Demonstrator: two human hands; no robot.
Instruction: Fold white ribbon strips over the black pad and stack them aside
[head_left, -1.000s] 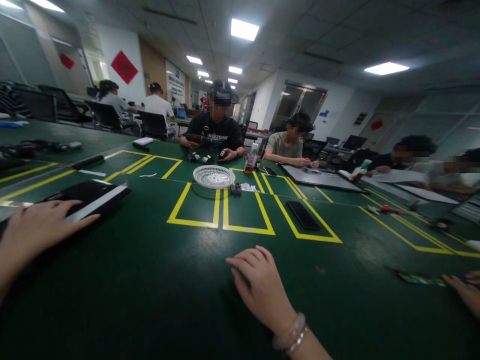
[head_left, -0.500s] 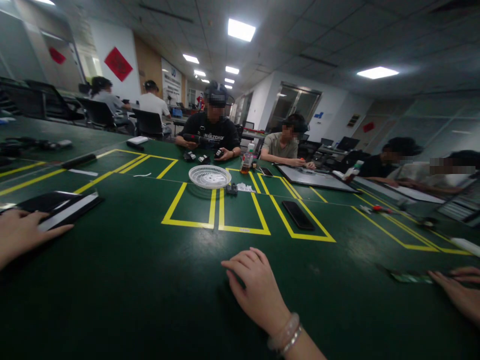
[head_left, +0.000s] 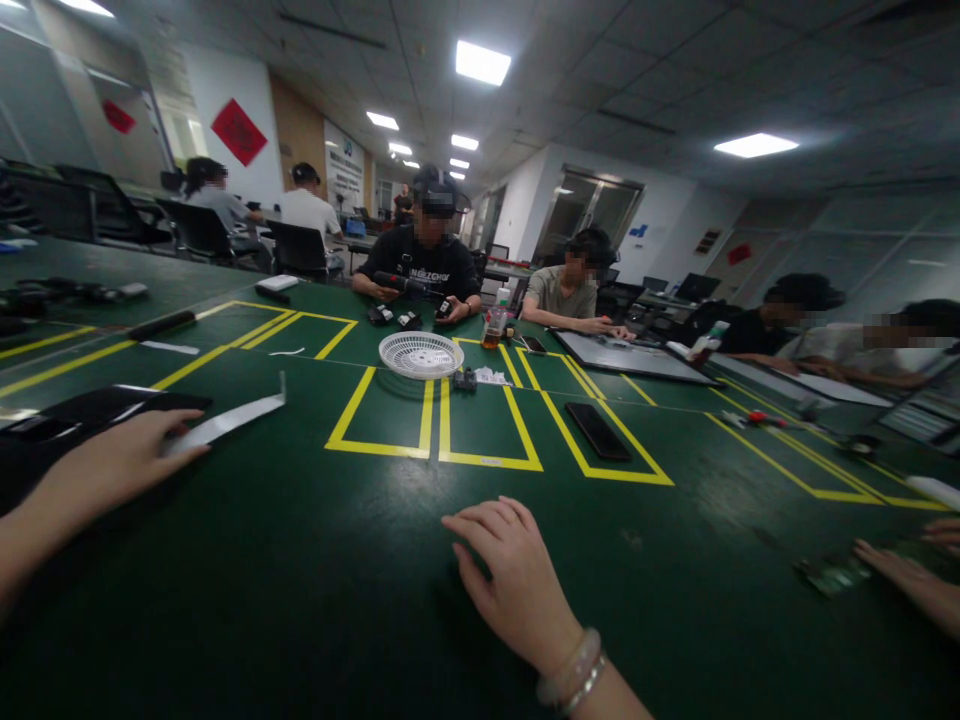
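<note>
On green table [head_left: 315, 560], left hand [head_left: 112, 465] on white strip [head_left: 225, 422] (lower end hidden)

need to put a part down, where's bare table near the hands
Bare green table lies between the left hand and the right hand. The yellow-taped box ahead is bare too. Crowded: white strip and black panel by the left hand, fan grille and small parts beyond, phone on the right.

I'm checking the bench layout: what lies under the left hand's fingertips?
The left hand rests its fingertips on one end of a white strip lying on the green table, beside a black flat panel. The strip's end is hidden under the fingers.
</note>
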